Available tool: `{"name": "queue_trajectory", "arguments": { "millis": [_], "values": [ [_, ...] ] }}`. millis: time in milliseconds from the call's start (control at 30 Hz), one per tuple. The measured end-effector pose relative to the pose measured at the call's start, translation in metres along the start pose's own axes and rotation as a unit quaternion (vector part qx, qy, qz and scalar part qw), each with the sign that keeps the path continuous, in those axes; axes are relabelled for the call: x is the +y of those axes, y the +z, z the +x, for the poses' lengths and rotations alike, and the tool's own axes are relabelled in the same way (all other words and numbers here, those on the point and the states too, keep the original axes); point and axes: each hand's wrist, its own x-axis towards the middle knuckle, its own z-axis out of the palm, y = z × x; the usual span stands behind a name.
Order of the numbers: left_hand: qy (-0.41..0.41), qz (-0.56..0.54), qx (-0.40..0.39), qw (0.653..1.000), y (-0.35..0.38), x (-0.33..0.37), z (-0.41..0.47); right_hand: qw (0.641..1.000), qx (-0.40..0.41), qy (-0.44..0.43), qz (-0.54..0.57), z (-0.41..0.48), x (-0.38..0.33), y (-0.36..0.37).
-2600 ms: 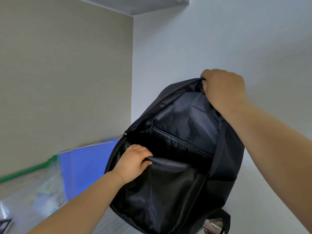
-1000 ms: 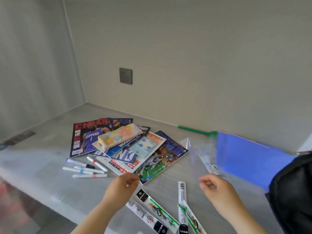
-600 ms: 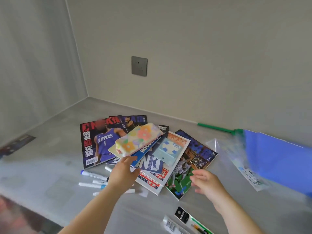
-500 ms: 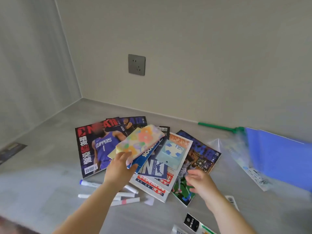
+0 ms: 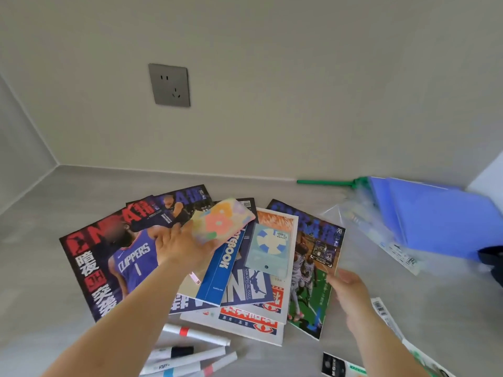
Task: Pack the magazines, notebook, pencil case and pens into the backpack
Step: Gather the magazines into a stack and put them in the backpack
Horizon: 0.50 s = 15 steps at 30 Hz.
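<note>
L hand (image 5: pixel 185 248) has gone from reaching to holding: its fingers (image 5: pixel 176 232) now curl round the near end of the pencil case (image 5: pixel 223 221), which sits tilted atop the fanned magazines (image 5: pixel 109 257). R hand (image 5: pixel 351 292) has slid out to the right-most magazine's edge. R fingers (image 5: pixel 337 276) are relaxed, loosely bent; can't tell if they touch the cover. Blue notebook (image 5: pixel 220 273) lies just right of L fingers, partly under the case, w/ a pale-blue card (image 5: pixel 269 248) btwn the two hands. Pens (image 5: pixel 190 349) lie on the worktop (image 5: pixel 40 240) beside L forearm, well back from the fingers. Backpack (image 5: pixel 492 262) shows only as a dark corner far right of R fingers, next to blue folders (image 5: pixel 435 221) & a clear bag (image 5: pixel 362 221).
</note>
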Motion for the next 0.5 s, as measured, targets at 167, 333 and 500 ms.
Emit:
{"name": "queue_trajectory", "arguments": {
  "millis": [167, 333, 500],
  "values": [
    [-0.024, -0.004, -0.070, 0.997, -0.001, -0.008, 0.006, 0.998, -0.018, 0.059, 0.023, 0.015, -0.008, 0.002],
    [-0.008, 0.019, -0.088, 0.996, 0.002, -0.007, 0.007, 0.994, -0.024, 0.100, 0.027, 0.033, -0.012, -0.001],
    [-0.054, -0.007, -0.096, 0.994, -0.002, -0.005, 0.009, 0.995, -0.031, 0.097, 0.004, 0.042, -0.018, 0.011]
  ]
}}
